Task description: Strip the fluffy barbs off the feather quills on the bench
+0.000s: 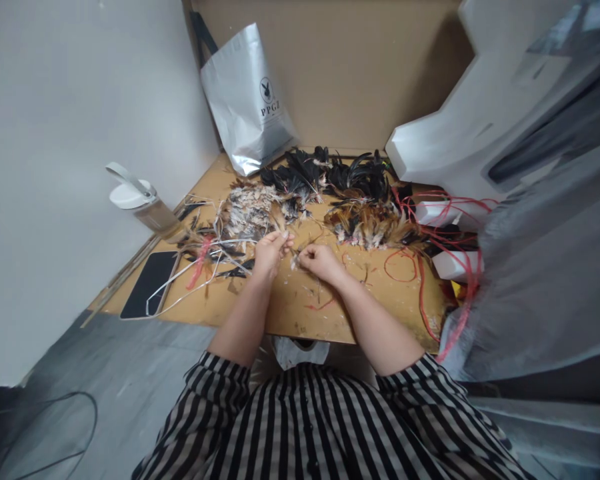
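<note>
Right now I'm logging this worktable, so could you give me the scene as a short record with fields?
left hand: left hand pinching a brown feather
right hand: right hand beside it, fingers pinched; contents too small to tell
back: black feathers, silver bag
middle: pale feathers, brown-gold feathers
left side: lidded bottle, dark-screened device
right side: tangled red strands

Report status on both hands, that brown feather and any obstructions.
Left hand: fingers pinching brown feather. Right hand: fingers closed, contents unclear. Pale feather pile close beyond left hand; may crowd it.
</note>
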Demonstrator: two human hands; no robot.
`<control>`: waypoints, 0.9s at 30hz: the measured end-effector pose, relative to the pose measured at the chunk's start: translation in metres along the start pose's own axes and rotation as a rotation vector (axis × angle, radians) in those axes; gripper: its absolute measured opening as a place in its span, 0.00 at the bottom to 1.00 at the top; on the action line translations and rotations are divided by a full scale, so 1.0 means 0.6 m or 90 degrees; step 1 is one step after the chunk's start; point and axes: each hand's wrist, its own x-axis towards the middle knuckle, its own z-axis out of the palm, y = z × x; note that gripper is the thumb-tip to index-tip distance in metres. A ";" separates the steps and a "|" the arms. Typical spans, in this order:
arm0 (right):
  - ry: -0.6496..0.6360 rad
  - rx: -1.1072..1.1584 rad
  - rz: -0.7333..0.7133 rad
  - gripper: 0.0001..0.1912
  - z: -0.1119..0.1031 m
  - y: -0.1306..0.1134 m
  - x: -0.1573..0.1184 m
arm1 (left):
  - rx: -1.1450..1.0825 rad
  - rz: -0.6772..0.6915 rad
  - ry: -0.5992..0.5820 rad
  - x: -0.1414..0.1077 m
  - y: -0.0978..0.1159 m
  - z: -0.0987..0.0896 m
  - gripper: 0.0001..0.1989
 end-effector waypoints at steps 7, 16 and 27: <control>-0.018 -0.279 0.030 0.08 0.004 -0.020 -0.011 | 0.023 0.007 -0.006 0.002 -0.006 -0.001 0.11; 0.035 0.079 0.081 0.07 -0.004 0.009 0.008 | 0.018 0.011 -0.003 0.000 -0.004 0.000 0.11; 0.003 0.622 0.129 0.13 -0.019 -0.007 0.013 | -0.055 -0.030 -0.006 0.003 -0.002 -0.006 0.08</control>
